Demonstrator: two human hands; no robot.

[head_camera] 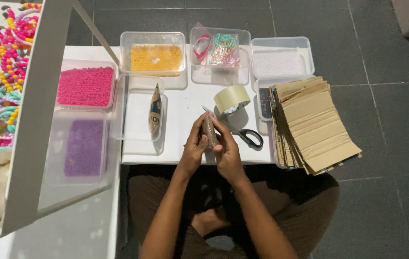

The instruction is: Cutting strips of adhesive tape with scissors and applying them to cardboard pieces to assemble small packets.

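Both hands meet over the front edge of the white table (185, 103). My left hand (193, 149) and my right hand (226, 152) together grip a small brown paper roll (209, 130), held upright between the fingers. Just beyond it stands a roll of clear tape (231, 99). Black-handled scissors (248, 136) lie to the right of my right hand, blades pointing toward the tape.
Plastic tubs hold pink beads (85, 86), purple beads (84, 147), orange beads (156, 57), white beads (278, 62) and bagged bracelets (219, 48). A tub (140, 115) holds a dark cone-shaped packet (154, 109). Stacked cardboard pieces (310, 124) lie right; a white rack (27, 120) with bead strings left.
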